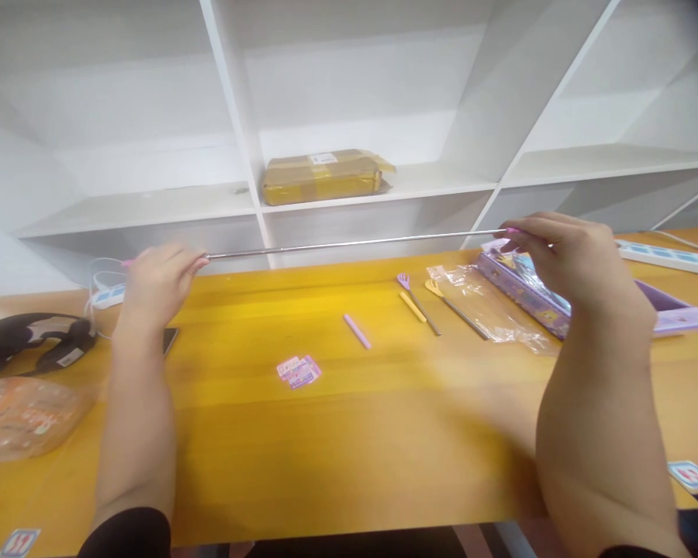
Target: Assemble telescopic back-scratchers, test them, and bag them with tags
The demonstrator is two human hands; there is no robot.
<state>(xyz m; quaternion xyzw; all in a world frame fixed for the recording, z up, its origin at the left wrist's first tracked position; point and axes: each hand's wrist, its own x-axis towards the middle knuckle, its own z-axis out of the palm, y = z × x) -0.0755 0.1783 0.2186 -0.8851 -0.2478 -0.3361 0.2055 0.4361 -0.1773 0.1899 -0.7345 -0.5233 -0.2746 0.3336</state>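
A thin silver telescopic rod (349, 244) is stretched out level above the back of the table. At its left end my left hand (166, 280) is closed around a pink handle, whose tip pokes out behind the fist. My right hand (564, 252) pinches the pink right end. Beneath the rod lie a purple claw-headed stick (419, 304), a yellow claw-headed stick (457, 310), a yellow tube (412, 308) and a pink tube (357, 331). Small pink printed cards (298, 371) rest left of the tubes.
Clear plastic wrapping (488, 306) and an open purple box (523, 291) lie at the right. White power strips (668, 257) sit at both sides. A black item (35, 341) and an orange bag (29, 418) are at left. A taped carton (326, 177) stands on the shelf.
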